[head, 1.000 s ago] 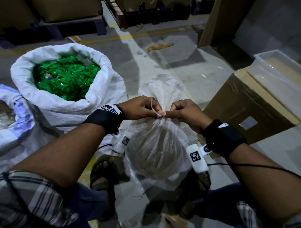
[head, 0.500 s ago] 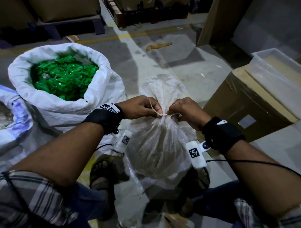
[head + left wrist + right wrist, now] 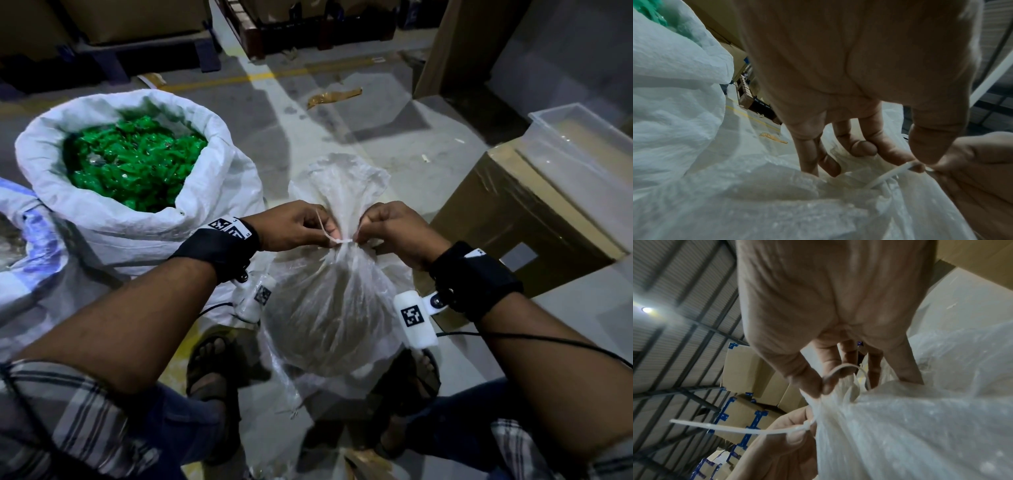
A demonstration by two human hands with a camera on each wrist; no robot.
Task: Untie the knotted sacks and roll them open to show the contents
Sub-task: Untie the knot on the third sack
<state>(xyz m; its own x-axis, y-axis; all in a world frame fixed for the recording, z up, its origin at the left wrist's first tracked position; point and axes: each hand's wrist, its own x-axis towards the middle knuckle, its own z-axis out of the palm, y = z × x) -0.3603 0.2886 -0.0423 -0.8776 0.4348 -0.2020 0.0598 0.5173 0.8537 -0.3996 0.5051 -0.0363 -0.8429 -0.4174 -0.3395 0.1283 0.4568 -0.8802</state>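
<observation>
A translucent plastic sack (image 3: 329,308) stands between my feet, its neck gathered and bound by a white plastic tie (image 3: 342,242). My left hand (image 3: 330,236) pinches the tie's free tail just left of the neck; the tail sticks up past the knuckles. My right hand (image 3: 359,236) pinches the tie on the right side of the neck. The left wrist view shows thumb and forefinger closed on the tie (image 3: 888,175). In the right wrist view my right hand (image 3: 824,386) nips the tie's loop, and the tail (image 3: 735,429) runs out from the left hand. The sack's contents show only as a dim mass.
A white woven sack (image 3: 219,192), rolled open and full of green pieces, stands at the left. Another sack (image 3: 20,257) lies at the far left edge. A cardboard box (image 3: 513,219) with a clear plastic tub (image 3: 582,137) on it stands close on the right. Pallets line the back.
My fingertips met at the knot a second ago; now the hands sit slightly apart, with a short stretch of tie showing between them across the neck.
</observation>
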